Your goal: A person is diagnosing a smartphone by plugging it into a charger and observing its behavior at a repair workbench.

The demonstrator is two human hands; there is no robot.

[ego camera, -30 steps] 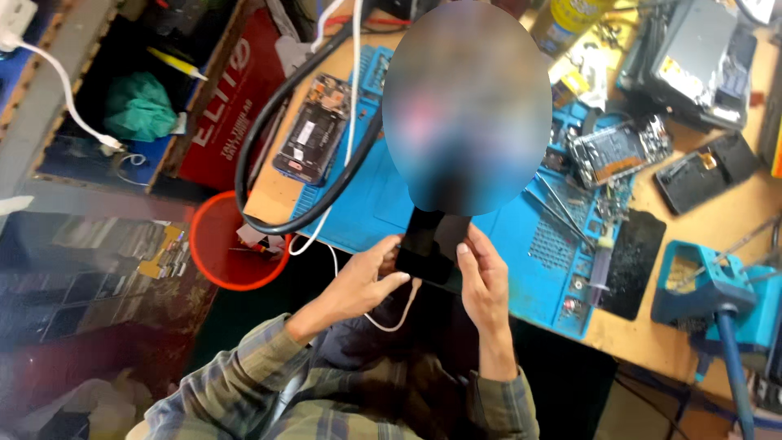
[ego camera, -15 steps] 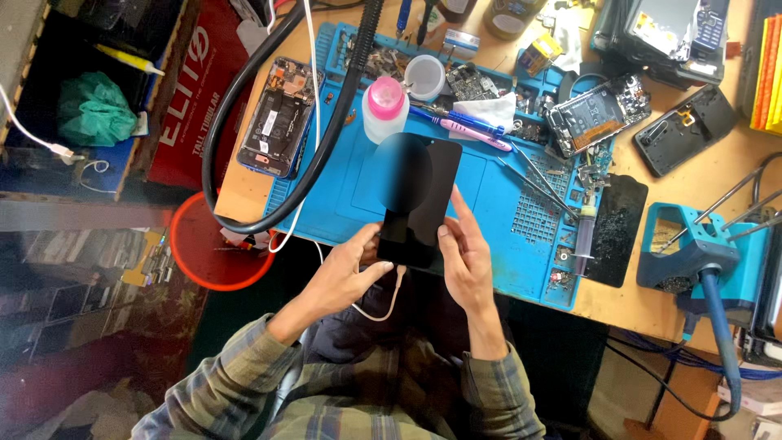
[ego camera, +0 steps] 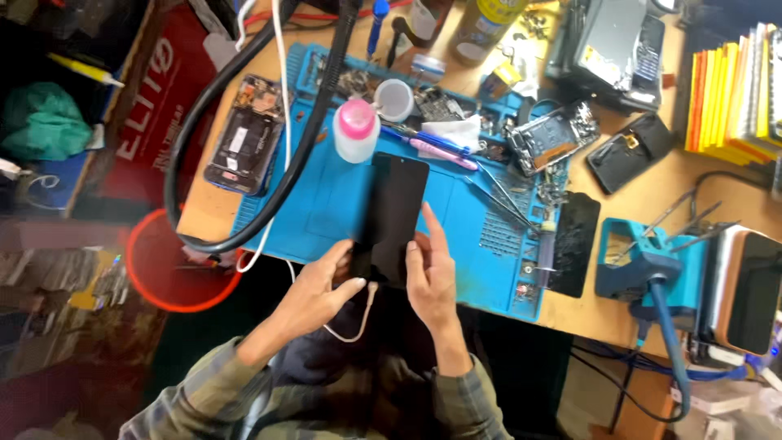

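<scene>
A black smartphone (ego camera: 393, 213) with a dark screen is held over the near edge of a blue work mat (ego camera: 326, 200). My left hand (ego camera: 314, 293) grips its lower left corner, thumb against the bottom edge. My right hand (ego camera: 432, 273) holds its lower right side, index finger stretched up along the edge. A thin white cable (ego camera: 352, 330) loops under the phone's bottom between my hands. A white bottle with a pink cap (ego camera: 355, 130) stands just beyond the phone's top.
A thick black hose (ego camera: 281, 175) arcs over the mat's left side. An opened phone (ego camera: 242, 134) lies left, another opened phone (ego camera: 547, 143) right. Tweezers (ego camera: 507, 200), a black panel (ego camera: 575, 243), a blue stand (ego camera: 643, 261) and a red ring (ego camera: 175, 265) lie nearby.
A blurred patch that covered the mat's middle a second ago is gone. The phone sits higher over the mat, and my right index finger has stretched up along its edge.
</scene>
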